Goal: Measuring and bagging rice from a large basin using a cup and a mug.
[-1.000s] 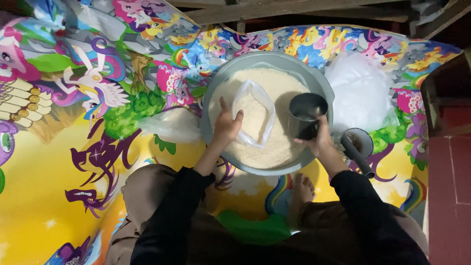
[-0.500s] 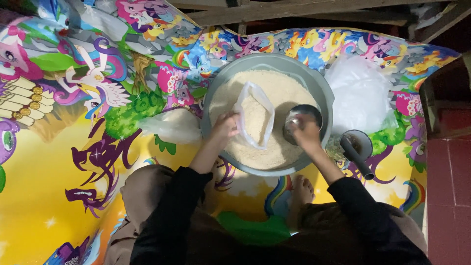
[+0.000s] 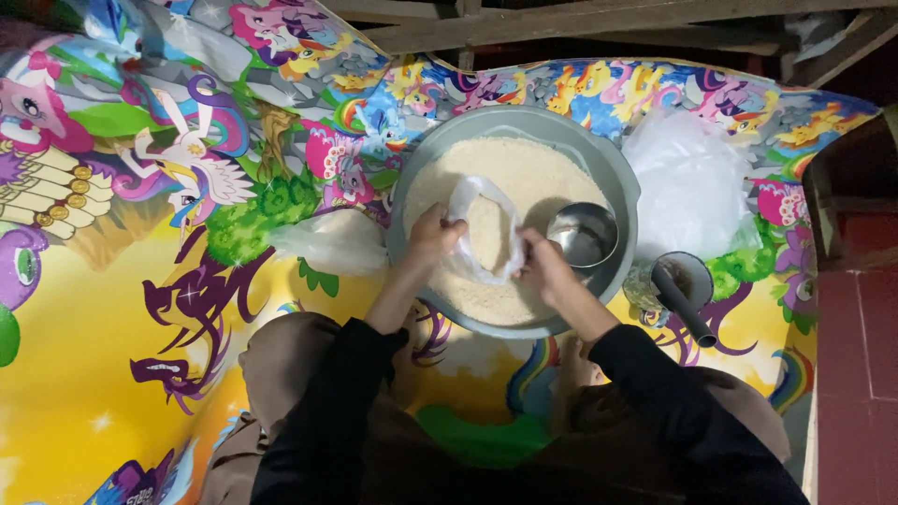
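Rice-bagging, seen from above: small clear plastic bag [image 3: 486, 238] held open over a wide grey basin [image 3: 617, 178] heaped with pale grain [image 3: 524, 164], some grain already showing inside the bag, well short of full by the look of it. Left hand [image 3: 432, 236] pinched closed on the bag's left rim; right hand [image 3: 545, 266] gripping the right rim, fingers curled tight, nothing else in either palm. Metal scoop cup [image 3: 584, 234] lying loose on the grain just beside the right hand, apart from the fingers and apparently empty. Judged from this: 1 bag partly loaded, mouth not yet tied or closed, most of the grain left in the basin. A stack of empty clear bags [image 3: 687, 182] waiting to the right of the basin, and 1 filled or crumpled clear bag [image 3: 332, 241] resting on the floor mat to its left — which of the 2, hard to tell. Small dark-handled pot [image 3: 678, 285] just right of the basin's near edge. Cartoon-printed floor mat [image 3: 112, 309] in yellow, blue and pink under everything; black sleeves and crossed legs at the bottom of the view.
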